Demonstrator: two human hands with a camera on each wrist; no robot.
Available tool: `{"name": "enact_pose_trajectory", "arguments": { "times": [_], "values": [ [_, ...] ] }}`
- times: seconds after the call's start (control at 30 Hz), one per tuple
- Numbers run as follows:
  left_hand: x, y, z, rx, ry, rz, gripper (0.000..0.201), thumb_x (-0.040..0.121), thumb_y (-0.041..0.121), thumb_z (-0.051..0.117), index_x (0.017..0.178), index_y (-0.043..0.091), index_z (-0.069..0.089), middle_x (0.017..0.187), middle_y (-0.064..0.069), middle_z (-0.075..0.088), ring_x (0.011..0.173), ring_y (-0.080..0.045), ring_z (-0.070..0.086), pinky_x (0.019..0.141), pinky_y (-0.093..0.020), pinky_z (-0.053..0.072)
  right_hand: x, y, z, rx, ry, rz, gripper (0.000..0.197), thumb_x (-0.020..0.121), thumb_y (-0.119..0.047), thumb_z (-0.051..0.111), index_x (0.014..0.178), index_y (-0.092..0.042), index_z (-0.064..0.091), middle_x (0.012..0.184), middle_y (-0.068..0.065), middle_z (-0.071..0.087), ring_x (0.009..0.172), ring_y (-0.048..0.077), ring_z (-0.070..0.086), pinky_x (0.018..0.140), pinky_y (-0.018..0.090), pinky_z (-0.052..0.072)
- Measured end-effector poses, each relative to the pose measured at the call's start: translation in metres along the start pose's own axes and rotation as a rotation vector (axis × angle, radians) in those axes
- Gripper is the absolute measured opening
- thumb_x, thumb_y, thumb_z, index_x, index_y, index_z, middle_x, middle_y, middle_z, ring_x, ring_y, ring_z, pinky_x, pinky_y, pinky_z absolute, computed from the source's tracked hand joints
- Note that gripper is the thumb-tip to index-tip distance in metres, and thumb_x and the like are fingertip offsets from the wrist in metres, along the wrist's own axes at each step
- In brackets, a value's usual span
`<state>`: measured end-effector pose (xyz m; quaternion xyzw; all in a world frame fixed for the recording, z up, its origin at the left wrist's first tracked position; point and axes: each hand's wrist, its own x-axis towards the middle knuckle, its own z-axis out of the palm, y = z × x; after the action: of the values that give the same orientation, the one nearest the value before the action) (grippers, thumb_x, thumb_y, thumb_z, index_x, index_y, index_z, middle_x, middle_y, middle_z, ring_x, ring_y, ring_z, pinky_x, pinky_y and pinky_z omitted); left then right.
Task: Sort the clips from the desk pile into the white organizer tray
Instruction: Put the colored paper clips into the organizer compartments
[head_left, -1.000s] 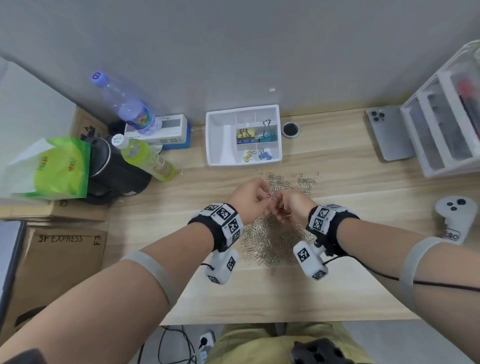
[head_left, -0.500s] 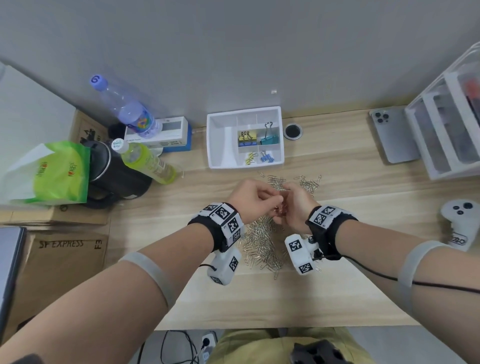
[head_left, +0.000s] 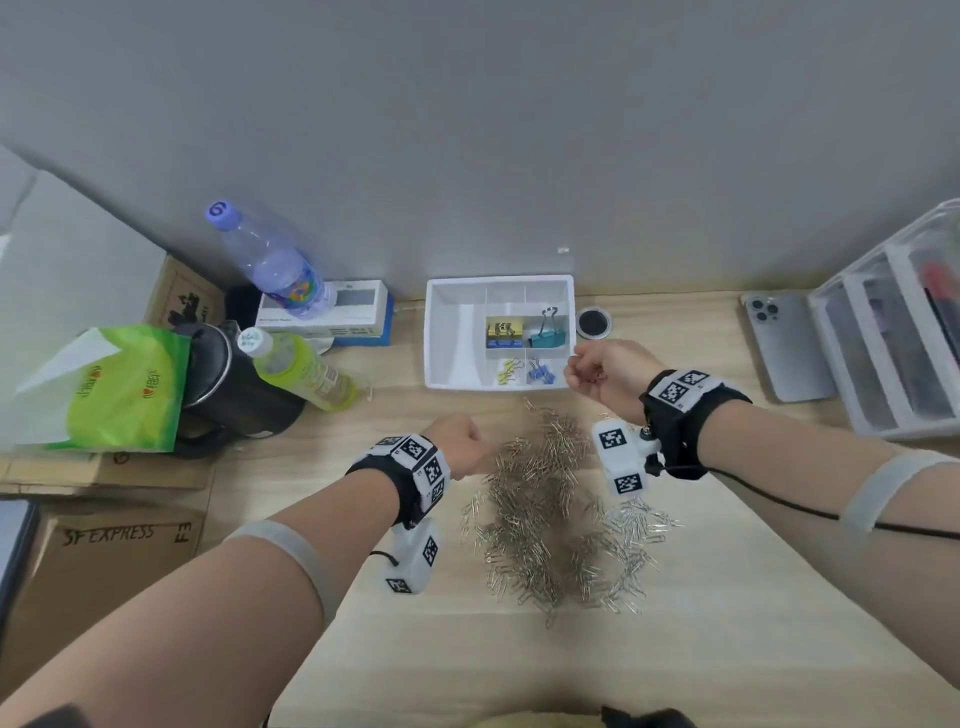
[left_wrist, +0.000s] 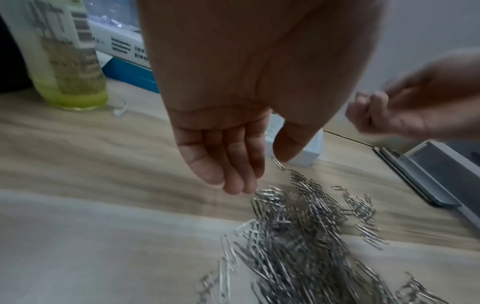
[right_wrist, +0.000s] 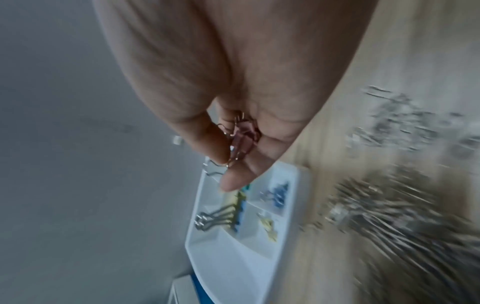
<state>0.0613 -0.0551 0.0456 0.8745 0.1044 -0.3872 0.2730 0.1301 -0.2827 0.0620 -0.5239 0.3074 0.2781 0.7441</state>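
A pile of silver paper clips (head_left: 556, 509) (left_wrist: 298, 236) lies on the wooden desk. Behind it stands the white organizer tray (head_left: 452, 338) (right_wrist: 231, 265), holding yellow, teal and blue binder clips in its small compartments. My right hand (head_left: 589, 371) (right_wrist: 233, 156) hovers at the tray's right front corner and pinches small pink binder clips (right_wrist: 242, 135) between thumb and fingers. My left hand (head_left: 467, 447) (left_wrist: 249, 164) hangs over the pile's left edge, fingers straight and relaxed, holding nothing.
Left of the tray stand a green drink bottle (head_left: 301, 371), a water bottle (head_left: 275, 265), a white box (head_left: 358, 306), a black kettle (head_left: 228, 384) and a green bag (head_left: 119, 389). A phone (head_left: 784, 343), a clear drawer unit (head_left: 904, 327) and a round black disc (head_left: 593, 323) sit right.
My hands were together over the pile. The right hand has moved up and right to the tray's corner with the pink clips. The left hand has drawn back left and let go.
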Motion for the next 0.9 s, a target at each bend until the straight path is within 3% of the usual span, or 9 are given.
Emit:
{"name": "enact_pose_trajectory", "arguments": {
  "times": [0.13,0.23,0.37,0.43,0.57,0.63,0.73,0.8,0.9],
  "values": [
    [0.011,0.003,-0.015,0.093,-0.049,0.010,0.024,0.090,0.018,0.047,0.088,0.003,0.066,0.094,-0.018,0.074,0.068,-0.024,0.061,0.068,-0.033,0.055,0.024,-0.052,0.017,-0.057,0.035,-0.090,0.019,0.091,0.013,0.053,0.108,0.004,0.055,0.093,0.020,0.060,0.078,0.023,0.065,0.070,0.028,0.058],
    [0.021,0.004,-0.019,0.114,-0.114,0.011,0.030,0.085,0.024,0.047,0.094,0.004,0.067,0.090,-0.015,0.074,0.064,-0.023,0.059,0.060,-0.028,0.049,0.038,-0.076,0.039,-0.053,0.015,-0.100,0.012,0.090,0.014,0.052,0.097,0.003,0.055,0.089,0.017,0.053,0.086,0.024,0.059,0.073,0.031,0.061],
    [0.036,-0.001,-0.021,0.186,-0.231,0.009,0.021,0.086,0.029,0.048,0.093,0.014,0.062,0.072,-0.003,0.066,0.060,-0.017,0.058,0.055,-0.025,0.047,0.062,-0.083,0.069,-0.040,-0.042,-0.021,0.021,0.089,0.015,0.047,0.105,0.005,0.056,0.105,0.019,0.051,0.103,0.026,0.056,0.084,0.032,0.059],
    [0.041,-0.003,-0.023,0.192,-0.250,0.006,0.025,0.090,0.027,0.049,0.105,0.013,0.063,0.069,0.001,0.059,0.059,-0.015,0.054,0.051,-0.022,0.042,0.074,-0.078,0.079,-0.037,-0.032,0.030,0.021,0.087,0.013,0.048,0.104,0.005,0.058,0.113,0.021,0.051,0.107,0.028,0.057,0.085,0.033,0.058],
    [0.054,-0.013,-0.021,0.175,-0.297,-0.040,0.025,0.087,0.025,0.052,0.091,0.008,0.069,0.067,-0.002,0.058,0.056,-0.018,0.050,0.048,-0.021,0.039,0.091,-0.066,0.095,-0.092,0.022,0.083,0.017,0.085,0.006,0.048,0.099,-0.001,0.053,0.085,0.012,0.049,0.080,0.019,0.052,0.086,0.033,0.056],
    [0.059,-0.020,-0.018,0.148,-0.305,-0.054,0.031,0.082,0.027,0.054,0.089,0.004,0.074,0.066,-0.002,0.062,0.056,-0.020,0.052,0.050,-0.021,0.040,0.096,-0.062,0.103,-0.131,0.043,0.106,0.007,0.085,0.000,0.050,0.089,-0.006,0.050,0.072,0.006,0.043,0.065,0.015,0.045,0.075,0.027,0.053],
    [0.062,-0.023,-0.019,0.129,-0.317,-0.052,0.024,0.085,0.027,0.056,0.086,0.013,0.075,0.068,0.001,0.068,0.057,-0.015,0.057,0.050,-0.019,0.039,0.100,-0.058,0.111,-0.193,0.028,0.119,0.017,0.088,-0.007,0.049,0.073,-0.011,0.044,0.069,0.001,0.039,0.057,0.011,0.038,0.058,0.021,0.039],
    [0.064,-0.022,-0.021,0.121,-0.324,-0.036,0.018,0.086,0.025,0.055,0.081,0.020,0.072,0.068,0.002,0.068,0.058,-0.014,0.058,0.049,-0.018,0.039,0.103,-0.057,0.113,-0.205,0.032,0.117,0.015,0.088,-0.009,0.051,0.073,-0.011,0.047,0.071,0.001,0.038,0.058,0.012,0.037,0.059,0.022,0.039],
    [0.066,-0.019,-0.022,0.111,-0.323,-0.024,0.017,0.085,0.025,0.056,0.072,0.024,0.067,0.063,0.004,0.066,0.054,-0.011,0.057,0.048,-0.017,0.038,0.103,-0.054,0.112,-0.207,0.034,0.114,0.004,0.084,-0.009,0.055,0.088,-0.010,0.055,0.076,0.003,0.034,0.066,0.016,0.034,0.073,0.024,0.045]
  ]
}}
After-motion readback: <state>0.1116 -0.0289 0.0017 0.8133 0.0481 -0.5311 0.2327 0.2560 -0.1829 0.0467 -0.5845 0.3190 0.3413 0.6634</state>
